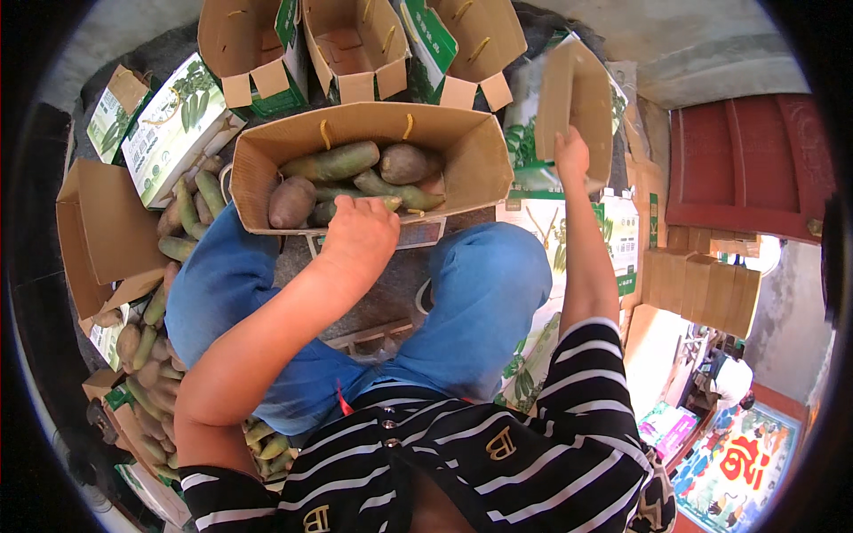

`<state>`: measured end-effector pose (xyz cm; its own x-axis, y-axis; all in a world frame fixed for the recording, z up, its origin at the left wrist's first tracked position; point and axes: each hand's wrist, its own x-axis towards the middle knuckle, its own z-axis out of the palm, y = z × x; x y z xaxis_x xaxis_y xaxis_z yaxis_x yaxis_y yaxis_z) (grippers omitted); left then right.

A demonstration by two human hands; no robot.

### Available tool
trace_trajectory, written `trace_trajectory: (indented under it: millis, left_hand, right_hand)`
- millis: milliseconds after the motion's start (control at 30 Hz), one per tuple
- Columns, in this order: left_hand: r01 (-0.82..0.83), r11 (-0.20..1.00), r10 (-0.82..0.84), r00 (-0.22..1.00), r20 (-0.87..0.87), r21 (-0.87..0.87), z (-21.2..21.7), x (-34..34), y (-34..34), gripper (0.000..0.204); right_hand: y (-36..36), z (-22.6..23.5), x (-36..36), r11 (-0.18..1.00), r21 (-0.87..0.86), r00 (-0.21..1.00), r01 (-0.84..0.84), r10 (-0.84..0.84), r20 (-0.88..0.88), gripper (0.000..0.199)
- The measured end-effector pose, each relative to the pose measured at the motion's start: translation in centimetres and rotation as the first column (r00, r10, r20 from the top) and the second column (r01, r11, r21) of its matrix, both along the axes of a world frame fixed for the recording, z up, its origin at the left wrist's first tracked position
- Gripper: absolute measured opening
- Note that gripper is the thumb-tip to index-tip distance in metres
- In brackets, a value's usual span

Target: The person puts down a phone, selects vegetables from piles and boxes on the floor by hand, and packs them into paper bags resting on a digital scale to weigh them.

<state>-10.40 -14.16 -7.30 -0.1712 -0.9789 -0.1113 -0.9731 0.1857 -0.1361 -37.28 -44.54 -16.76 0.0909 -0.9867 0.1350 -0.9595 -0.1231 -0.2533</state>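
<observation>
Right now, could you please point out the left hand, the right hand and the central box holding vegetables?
Left hand (364, 233): head view, back of the hand.
Right hand (573, 162): head view, back of the hand.
Central box (366, 125): head view, bare inside of its far wall.

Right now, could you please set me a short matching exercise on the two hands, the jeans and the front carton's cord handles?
Column one:
1. Left hand
2. Right hand
3. Jeans
4. Cord handles

Column two:
A. Yellow, on the front carton's far wall
B. At the edge of the upper-right carton
C. At the front carton's near rim
D. Blue

Pairs: 1-C; 2-B; 3-D; 4-A
</observation>
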Motion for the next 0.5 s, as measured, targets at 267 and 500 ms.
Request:
trace_trajectory:
  millis: [267,500]
  left_hand:
    - [0.021,0.999,-0.020,1.000,-0.022,0.038,0.2,0.3,0.0,0.013]
    - [0.009,1.000,-0.009,1.000,0.006,0.017,-0.3,0.1,0.1,0.015]
  right_hand:
    - [-1.5,-3.1,7.3,0.919,0.066,0.920,-0.389,0.385,0.069,0.031]
    - [6.0,-2.7,1.4,0.963,-0.090,0.908,-0.256,0.271,0.319,0.026]
